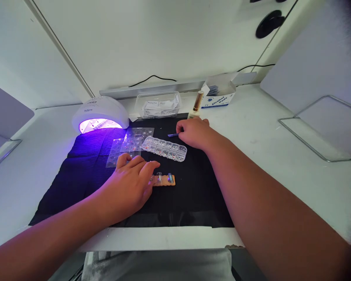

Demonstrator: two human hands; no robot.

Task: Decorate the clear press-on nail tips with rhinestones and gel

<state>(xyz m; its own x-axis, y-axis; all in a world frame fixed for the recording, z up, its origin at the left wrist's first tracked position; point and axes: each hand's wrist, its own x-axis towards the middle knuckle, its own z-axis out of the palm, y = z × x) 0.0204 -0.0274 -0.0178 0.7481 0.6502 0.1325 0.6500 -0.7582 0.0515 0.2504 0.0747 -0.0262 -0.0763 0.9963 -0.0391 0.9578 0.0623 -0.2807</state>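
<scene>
My left hand (131, 181) lies over the left end of a tan display strip (164, 183), fingers bent around it. Clear and shiny nail tips (170, 178) stand on the strip; its left part is hidden by the hand. My right hand (194, 132) is closed on a thin, flat-ended purplish tool (172, 135), most of it hidden in the fingers. Just behind that hand stands a polish bottle (197, 102) with a gold cap. Between the hands sits a clear compartment case (165, 148) of small gems, partly over clear gem sheets (137, 138).
A white nail lamp (101, 113) glows purple at back left. A clear plastic tub (158, 104) with packets and a box of alcohol pads (218, 95) stand along the back. Black sheeting (199, 195) covers the table's middle. A wire stand (318, 154) is at the right.
</scene>
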